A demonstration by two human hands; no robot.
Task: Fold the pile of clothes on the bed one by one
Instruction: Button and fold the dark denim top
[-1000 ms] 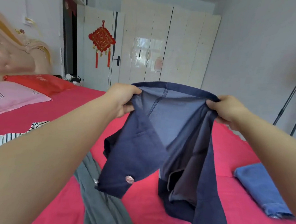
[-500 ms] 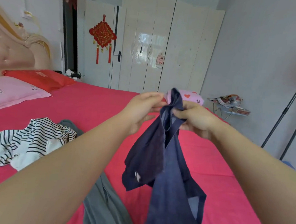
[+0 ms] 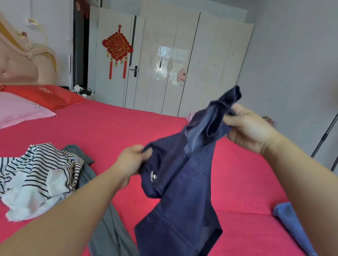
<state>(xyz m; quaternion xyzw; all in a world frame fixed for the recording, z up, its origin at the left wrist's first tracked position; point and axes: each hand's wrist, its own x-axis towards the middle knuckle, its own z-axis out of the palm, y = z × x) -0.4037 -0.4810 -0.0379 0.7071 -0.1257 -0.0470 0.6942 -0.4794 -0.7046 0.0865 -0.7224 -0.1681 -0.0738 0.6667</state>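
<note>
Hanging in the air between the two hands, the navy garment point(image 3: 184, 179) is drooping above the red bed point(image 3: 104, 127), and its lower end is dangling below both wrists. The right hand point(image 3: 250, 129) is gripping the bunched top of the cloth, thumb and curled fingers closing round it, with a twist of fabric poking up above the knuckles. The left hand point(image 3: 133, 163), lower and nearer the person, is pinching a side edge of the same garment between thumb and fingers. A small pale button or badge, too blurred to tell which, is showing on the cloth just beside that hand. Left of the left forearm, a black-and-white striped top point(image 3: 39, 168) is lying crumpled on the sheet. A grey garment point(image 3: 104, 233) is running under that forearm, its far end partly covered by the striped one. Below the right forearm, near the bed's edge, a folded blue denim piece point(image 3: 295, 222) is resting on the sheet. Farther out beyond the left hand, a pink pillow point(image 3: 11, 110) and a red pillow point(image 3: 42, 94) are lying by the padded headboard point(image 3: 10, 60). Beyond both hands, a white wardrobe point(image 3: 188, 69) is standing along the far wall, and a red knot ornament point(image 3: 117, 48) is hanging on the door beside it. To the right of the right hand, two dark tripod legs point(image 3: 332, 127) are slanting upward.
</note>
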